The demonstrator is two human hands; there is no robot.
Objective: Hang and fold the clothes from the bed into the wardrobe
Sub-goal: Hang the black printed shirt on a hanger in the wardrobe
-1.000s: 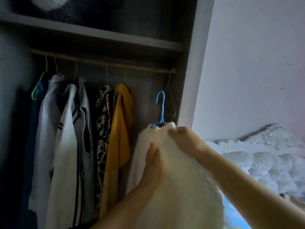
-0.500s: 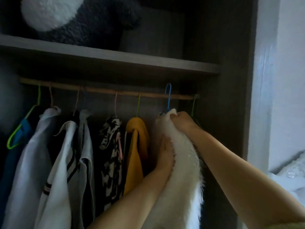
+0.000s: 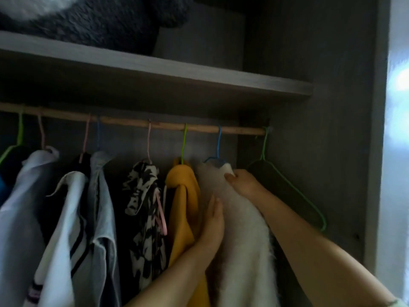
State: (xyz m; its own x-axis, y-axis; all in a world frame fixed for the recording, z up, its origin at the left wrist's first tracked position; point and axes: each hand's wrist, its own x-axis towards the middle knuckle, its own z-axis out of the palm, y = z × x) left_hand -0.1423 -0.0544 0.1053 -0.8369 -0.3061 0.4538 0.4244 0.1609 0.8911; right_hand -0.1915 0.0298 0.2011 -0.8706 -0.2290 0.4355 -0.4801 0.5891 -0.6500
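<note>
The right hand (image 3: 241, 182) curls its fingers over the top edge of the white fluffy garment (image 3: 241, 229), gripping it just right of centre frame. The left hand (image 3: 212, 227) lies flat against the garment's left side, fingers straight and together. The garment hangs on a blue hanger (image 3: 218, 151) hooked over the wooden rail (image 3: 132, 122) — between a yellow garment (image 3: 183, 196) to its left and a bare green hanger (image 3: 287, 185) at the right. Further left hang a black-and-white patterned top (image 3: 143, 196) and pale shirts (image 3: 66, 218). A shelf (image 3: 177, 72) spans above — a dark plush toy (image 3: 99, 21) sits on it, upper left.
</note>
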